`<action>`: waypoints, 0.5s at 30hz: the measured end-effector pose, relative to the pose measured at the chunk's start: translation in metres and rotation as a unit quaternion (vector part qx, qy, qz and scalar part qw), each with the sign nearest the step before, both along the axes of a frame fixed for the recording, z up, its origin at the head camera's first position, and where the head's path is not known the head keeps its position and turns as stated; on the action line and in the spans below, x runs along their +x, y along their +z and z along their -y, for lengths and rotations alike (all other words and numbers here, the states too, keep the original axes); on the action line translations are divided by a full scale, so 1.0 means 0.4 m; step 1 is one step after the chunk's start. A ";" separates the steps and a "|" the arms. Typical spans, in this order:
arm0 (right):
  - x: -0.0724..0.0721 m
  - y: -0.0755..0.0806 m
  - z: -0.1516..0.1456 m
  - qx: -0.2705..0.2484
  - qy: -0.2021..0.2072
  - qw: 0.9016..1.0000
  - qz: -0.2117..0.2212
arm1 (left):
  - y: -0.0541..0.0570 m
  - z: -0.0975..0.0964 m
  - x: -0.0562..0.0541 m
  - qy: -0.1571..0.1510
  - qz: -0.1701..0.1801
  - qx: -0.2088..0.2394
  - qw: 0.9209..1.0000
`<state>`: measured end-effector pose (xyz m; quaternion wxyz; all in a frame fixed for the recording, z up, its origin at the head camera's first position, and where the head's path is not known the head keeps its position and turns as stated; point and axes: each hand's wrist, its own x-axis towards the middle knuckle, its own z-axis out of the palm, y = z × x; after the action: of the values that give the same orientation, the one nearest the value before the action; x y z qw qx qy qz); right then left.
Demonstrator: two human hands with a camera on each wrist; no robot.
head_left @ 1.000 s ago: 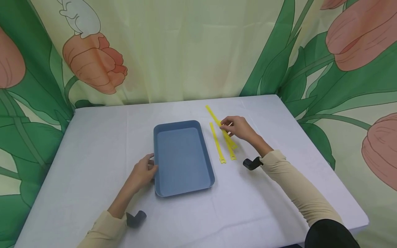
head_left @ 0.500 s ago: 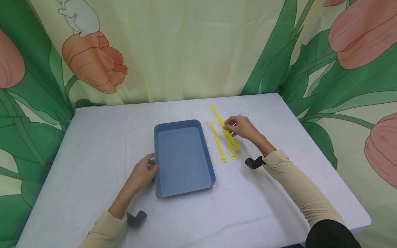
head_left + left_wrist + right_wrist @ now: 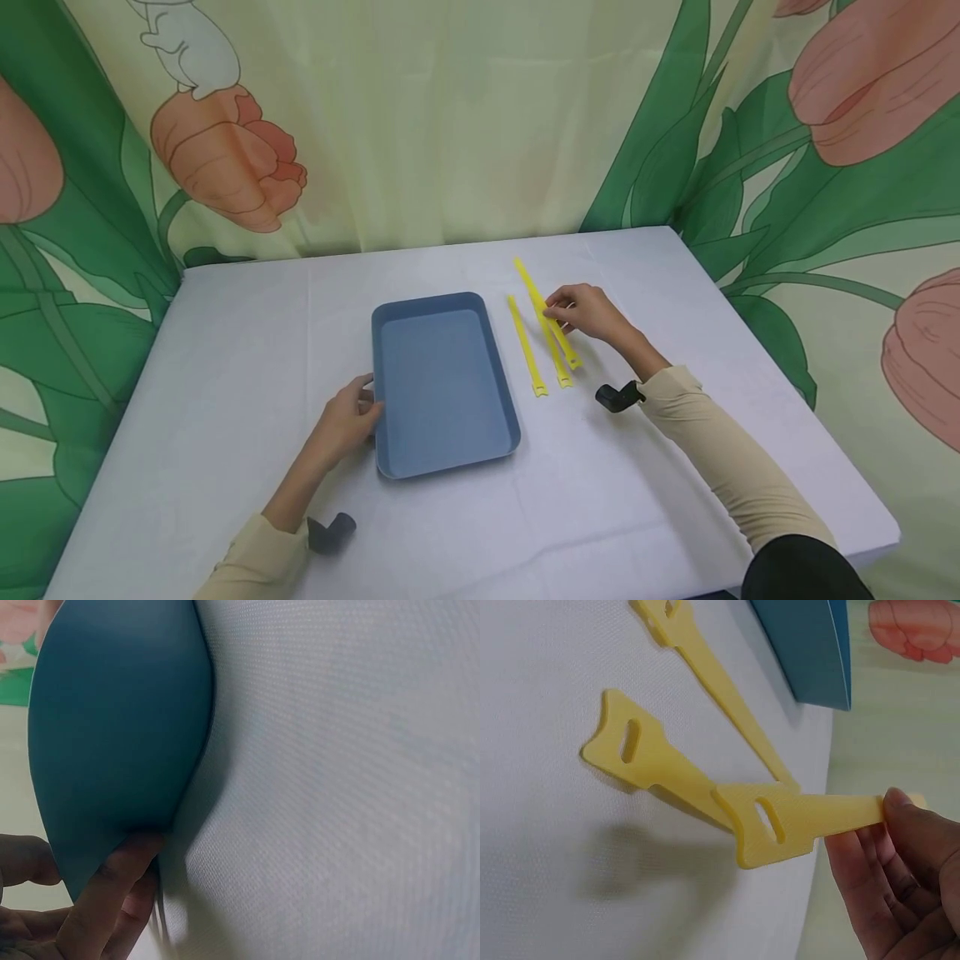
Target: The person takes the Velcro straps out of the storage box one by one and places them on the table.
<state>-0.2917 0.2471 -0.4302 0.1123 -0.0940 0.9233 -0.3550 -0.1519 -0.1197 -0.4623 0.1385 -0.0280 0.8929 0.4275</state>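
Observation:
My right hand [image 3: 588, 310] pinches a yellow hook-and-loop cable tie [image 3: 810, 817] between thumb and fingers. Its slotted head points towards me, raised off the cloth in the right wrist view. Under it lies a second yellow cable tie [image 3: 641, 750], partly covered. A third cable tie [image 3: 527, 346] lies alone, closer to the tray. My left hand [image 3: 348, 418] grips the left wall of a blue-grey rectangular tray [image 3: 446, 375], thumb at the rim and fingers on the outer side, as the left wrist view shows.
A white cloth [image 3: 247, 375] covers the table, whose right edge slopes down past my right arm. Behind stands a curtain [image 3: 465, 125] printed with leaves, tulips and a rabbit. Each wrist wears a black camera mount [image 3: 619, 397].
My right hand has shifted slightly right with the pinched cable tie, whose far end has swung right too. My left hand and the tray have stayed in place.

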 end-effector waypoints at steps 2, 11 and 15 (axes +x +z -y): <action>0.001 -0.002 -0.003 0.001 -0.001 1.000 -0.001 | -0.001 0.000 0.001 0.000 -0.002 -0.001 1.000; 0.006 -0.005 -0.016 0.007 -0.021 1.000 0.018 | 0.002 0.000 0.002 -0.002 -0.004 -0.001 1.000; 0.007 -0.015 -0.023 0.003 -0.028 0.999 0.023 | 0.003 0.000 0.001 -0.002 -0.003 -0.002 1.000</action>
<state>-0.2890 0.2563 -0.4361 0.1239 -0.0592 0.9237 -0.3576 -0.1515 -0.1197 -0.4609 0.1370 -0.0254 0.8941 0.4256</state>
